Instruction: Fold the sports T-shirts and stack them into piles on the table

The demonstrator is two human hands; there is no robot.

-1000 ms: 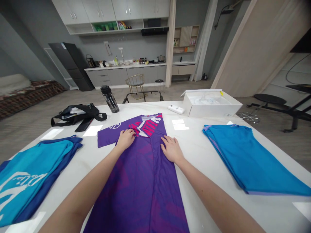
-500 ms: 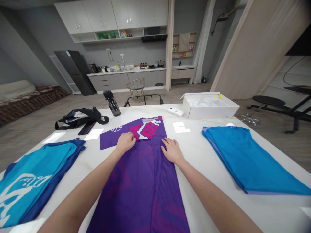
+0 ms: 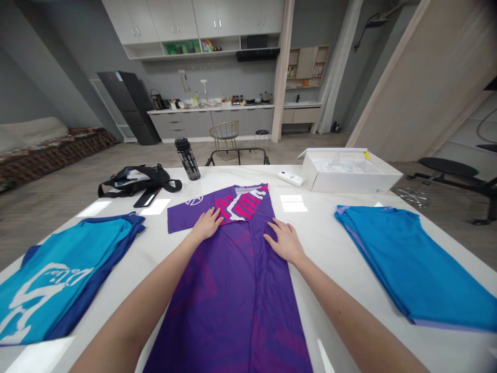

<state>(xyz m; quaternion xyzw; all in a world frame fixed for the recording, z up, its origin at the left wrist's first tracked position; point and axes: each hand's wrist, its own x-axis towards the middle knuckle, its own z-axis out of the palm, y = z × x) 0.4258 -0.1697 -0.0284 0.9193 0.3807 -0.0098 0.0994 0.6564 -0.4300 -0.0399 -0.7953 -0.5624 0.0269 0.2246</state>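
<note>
A purple jersey with a pink and white pattern near its collar lies on the white table, its right side folded inward and one sleeve out to the left. My left hand rests on it by the patterned chest, fingers stretched out. On the folded right edge lies my right hand, flat with fingers spread. Neither hand grips the cloth. The jersey's lower end runs out of view at the bottom.
Folded blue shirts lie at the right, and teal and navy shirts at the left. Along the far edge are a black bag, a phone, a bottle, a white device and an open white box.
My left hand's fingers, curled before, have straightened onto the cloth. My right hand stays on the folded edge. The whole view has shifted slightly.
</note>
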